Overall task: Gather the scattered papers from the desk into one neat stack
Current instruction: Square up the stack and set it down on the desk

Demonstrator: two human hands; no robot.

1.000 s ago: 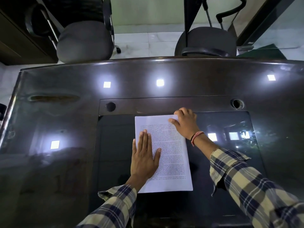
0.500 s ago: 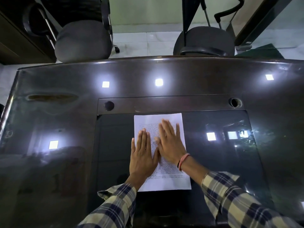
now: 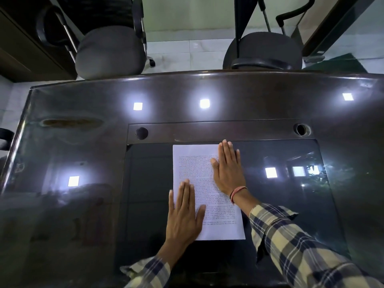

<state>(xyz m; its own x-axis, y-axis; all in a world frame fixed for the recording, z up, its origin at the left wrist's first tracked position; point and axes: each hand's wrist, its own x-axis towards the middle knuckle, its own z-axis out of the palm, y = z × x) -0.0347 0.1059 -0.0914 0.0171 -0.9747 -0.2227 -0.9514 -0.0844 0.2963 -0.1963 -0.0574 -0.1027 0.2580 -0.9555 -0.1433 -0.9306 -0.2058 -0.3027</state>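
Dark glossy desk (image 3: 62,204): papers (image 3: 195,169) stacked at centre. Left hand (image 3: 184,213) and right hand (image 3: 228,171) flat on top, fingers straight, gripping nothing. Final squaring, probably; next, check edges, lift away.

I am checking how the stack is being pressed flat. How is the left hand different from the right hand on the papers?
The left hand lies on the near left part of the papers; the right hand lies farther away, along their right edge. The right hand reaches the stack's far edge with its fingertips; the left hand reaches only about halfway. The right wrist wears a thread band; the left wrist is bare. Both are flat, fingers straight, palms down.
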